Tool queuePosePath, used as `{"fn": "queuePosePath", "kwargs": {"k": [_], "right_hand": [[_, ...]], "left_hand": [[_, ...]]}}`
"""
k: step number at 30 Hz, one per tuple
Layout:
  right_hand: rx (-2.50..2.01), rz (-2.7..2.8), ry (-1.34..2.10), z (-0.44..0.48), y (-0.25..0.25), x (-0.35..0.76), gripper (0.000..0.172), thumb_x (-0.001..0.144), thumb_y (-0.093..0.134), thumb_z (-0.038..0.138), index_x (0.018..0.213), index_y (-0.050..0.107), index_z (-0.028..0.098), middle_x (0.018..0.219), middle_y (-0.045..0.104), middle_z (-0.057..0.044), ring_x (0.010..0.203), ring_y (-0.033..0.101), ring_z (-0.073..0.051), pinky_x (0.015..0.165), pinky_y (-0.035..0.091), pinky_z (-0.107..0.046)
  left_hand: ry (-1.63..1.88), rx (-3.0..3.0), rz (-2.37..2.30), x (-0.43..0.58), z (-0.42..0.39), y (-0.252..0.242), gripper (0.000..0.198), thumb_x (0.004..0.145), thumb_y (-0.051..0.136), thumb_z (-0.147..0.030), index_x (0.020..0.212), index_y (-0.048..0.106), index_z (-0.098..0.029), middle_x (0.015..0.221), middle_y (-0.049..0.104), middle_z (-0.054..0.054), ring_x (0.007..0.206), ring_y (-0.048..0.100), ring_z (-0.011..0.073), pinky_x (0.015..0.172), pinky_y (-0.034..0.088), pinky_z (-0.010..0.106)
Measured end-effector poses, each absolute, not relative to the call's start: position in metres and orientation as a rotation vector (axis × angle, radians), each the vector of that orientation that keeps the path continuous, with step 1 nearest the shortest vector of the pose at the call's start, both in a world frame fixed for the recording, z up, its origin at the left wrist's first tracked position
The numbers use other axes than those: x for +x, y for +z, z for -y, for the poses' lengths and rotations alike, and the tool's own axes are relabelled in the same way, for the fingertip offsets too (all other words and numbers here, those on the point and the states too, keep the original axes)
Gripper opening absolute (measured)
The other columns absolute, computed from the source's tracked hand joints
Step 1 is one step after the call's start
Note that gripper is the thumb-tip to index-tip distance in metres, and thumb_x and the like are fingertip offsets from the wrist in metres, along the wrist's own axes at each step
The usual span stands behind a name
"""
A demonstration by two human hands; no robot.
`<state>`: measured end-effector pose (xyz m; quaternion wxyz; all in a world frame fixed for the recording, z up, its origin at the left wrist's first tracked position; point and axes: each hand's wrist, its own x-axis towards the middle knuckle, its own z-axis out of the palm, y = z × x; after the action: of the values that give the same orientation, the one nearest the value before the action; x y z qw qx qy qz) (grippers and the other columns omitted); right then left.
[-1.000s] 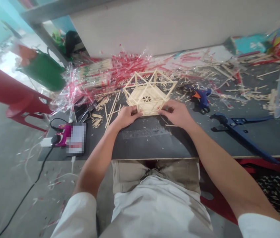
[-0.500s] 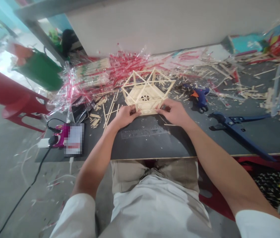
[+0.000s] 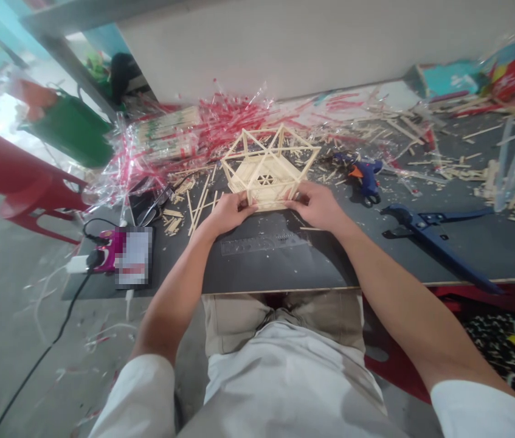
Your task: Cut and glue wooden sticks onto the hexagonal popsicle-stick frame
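Observation:
A pale wooden stick frame [image 3: 266, 163], many-sided with a star-like rim of triangles and a small spoked pattern in its floor, sits on the dark table. My left hand [image 3: 230, 213] grips its lower front left corner between thumb and fingers. At the front right corner my right hand [image 3: 314, 205] pinches it the same way. Part of its base edge is hidden by my fingers. A clear plastic ruler [image 3: 261, 243] lies flat nearer to me. Loose thin sticks [image 3: 200, 204] lie left of my left hand.
On the right lie a blue glue gun [image 3: 364, 177] and a blue cutter [image 3: 435, 237]. A phone [image 3: 134, 258] and a magenta power adapter [image 3: 110, 252] are at the left edge. Red-and-clear plastic wrappers [image 3: 234, 115] and stick scraps cover the back.
The view has shifted very slightly. Both hands keep their hold on the stick frame, which stays in the same place on the table.

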<state>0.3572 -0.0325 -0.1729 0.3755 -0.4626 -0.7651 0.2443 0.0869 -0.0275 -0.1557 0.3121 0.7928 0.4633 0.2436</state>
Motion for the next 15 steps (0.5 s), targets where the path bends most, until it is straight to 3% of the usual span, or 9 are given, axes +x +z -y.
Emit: {"fn": "queuePosePath", "kwargs": {"k": [9,15], "right_hand": [[-1.199,1.956,0.625,0.0319,-0.1738,0.3562,0.013,0.088,0.074,0.033,0.081,0.069,0.023,0.088,0.072,-0.004,0.074,0.063,-0.019,0.073,0.053,-0.036],[-1.203,1.934,0.577,0.0343,-0.173,0.3532,0.021,0.09,0.074,0.04,0.078,0.068,0.023,0.086,0.072,-0.005,0.074,0.063,-0.02,0.071,0.053,-0.036]], "left_hand": [[0.656,2.114,-1.26,0.0889,0.0299,-0.156,0.014,0.09,0.066,-0.032,0.09,0.066,-0.018,0.073,0.068,0.003,0.067,0.062,0.0165,0.068,0.048,0.033],[0.633,2.16,-1.268,0.0884,0.0293,-0.1577,0.012,0.091,0.065,-0.03,0.09,0.064,-0.018,0.071,0.066,0.002,0.065,0.061,0.0164,0.067,0.046,0.032]]}}
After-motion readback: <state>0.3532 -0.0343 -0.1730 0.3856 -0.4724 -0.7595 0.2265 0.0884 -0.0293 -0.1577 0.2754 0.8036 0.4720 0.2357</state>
